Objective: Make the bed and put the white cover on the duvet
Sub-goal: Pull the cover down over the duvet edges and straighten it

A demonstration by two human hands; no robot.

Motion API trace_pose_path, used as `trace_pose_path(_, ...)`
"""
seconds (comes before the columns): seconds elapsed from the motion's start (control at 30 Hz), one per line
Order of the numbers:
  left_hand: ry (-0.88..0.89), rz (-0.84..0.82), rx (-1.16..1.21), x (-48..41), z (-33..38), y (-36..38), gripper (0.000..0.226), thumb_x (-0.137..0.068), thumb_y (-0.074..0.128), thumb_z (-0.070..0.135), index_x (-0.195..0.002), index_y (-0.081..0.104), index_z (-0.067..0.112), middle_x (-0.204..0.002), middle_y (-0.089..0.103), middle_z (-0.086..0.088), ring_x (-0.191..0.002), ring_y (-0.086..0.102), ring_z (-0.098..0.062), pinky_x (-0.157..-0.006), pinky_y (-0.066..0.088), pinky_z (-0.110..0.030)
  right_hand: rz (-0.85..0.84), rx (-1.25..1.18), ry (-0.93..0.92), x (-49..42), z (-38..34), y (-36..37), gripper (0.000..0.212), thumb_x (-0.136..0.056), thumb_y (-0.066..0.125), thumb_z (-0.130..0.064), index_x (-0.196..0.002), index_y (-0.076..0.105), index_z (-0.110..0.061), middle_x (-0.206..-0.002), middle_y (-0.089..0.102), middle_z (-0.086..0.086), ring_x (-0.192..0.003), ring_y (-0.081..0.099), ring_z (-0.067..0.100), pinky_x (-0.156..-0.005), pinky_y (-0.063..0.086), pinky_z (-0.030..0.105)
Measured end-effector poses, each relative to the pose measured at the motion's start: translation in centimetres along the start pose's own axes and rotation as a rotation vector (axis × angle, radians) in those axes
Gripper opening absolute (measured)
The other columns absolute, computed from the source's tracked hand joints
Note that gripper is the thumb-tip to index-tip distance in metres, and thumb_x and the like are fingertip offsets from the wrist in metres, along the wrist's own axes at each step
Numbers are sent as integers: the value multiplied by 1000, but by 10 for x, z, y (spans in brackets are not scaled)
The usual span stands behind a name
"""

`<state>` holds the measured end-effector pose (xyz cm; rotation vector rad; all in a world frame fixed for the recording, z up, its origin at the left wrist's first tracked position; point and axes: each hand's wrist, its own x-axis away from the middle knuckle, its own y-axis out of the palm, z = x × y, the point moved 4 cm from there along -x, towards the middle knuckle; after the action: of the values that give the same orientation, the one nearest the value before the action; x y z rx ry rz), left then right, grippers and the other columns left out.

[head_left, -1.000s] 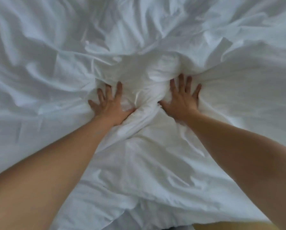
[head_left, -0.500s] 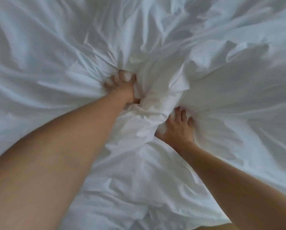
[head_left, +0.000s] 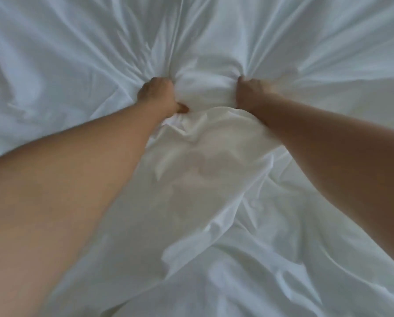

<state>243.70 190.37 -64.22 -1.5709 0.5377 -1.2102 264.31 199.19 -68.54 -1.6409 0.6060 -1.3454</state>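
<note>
White cover (head_left: 205, 179) | left hand (head_left: 159, 94) grips bunch | right hand (head_left: 252, 93) grips bunch

Bare L hand (head_left: 160, 94), R hand (head_left: 252, 92)

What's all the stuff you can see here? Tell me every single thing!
white cover: one, white, fills the whole view; crumpled, bunched in the middle, with creases fanning out from there. Whether any of the fabric is the duvet itself cannot be told.
left forearm: one, bare, reaching in from the lower left.
right forearm: one, bare, reaching in from the right.
left hand: one, grips the left side of the bunch.
right hand: one, grips the right side of the bunch.
</note>
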Motion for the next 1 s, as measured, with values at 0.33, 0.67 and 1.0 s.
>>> trace_pose_path(0.33,58,711,55,-11,-17,-179,29,-93,51,20,-118,59,8,-130,56,-24,-116,54,-47,-95,44,-50,799,-565,-84,30,-53,-150,37,-93,39,-35,-122,54,-18,-116,64,15,-109,59,40,-82,41,43)
trace_pose_path(0.67,164,58,-59,81,-29,50,115,-60,50,97,-155,1,55,-164,-31,0,-154,-19,-32,-120,0,-64,347,-190,68,60,-48,22,78,-90,34,-65,-155,26,-23,-164,20,20,-150,16,43,-120,9,63)
trace_pose_path(1.0,225,17,-41,107,-39,64,105,-72,8,97,-158,-13,40,-162,-37,-3,-153,-25,-30,-120,-9,-63,225,-91,-3,128,-69,71,97,-85,21,-84,-162,4,-28,-167,-10,19,-152,-13,43,-115,-11,69)
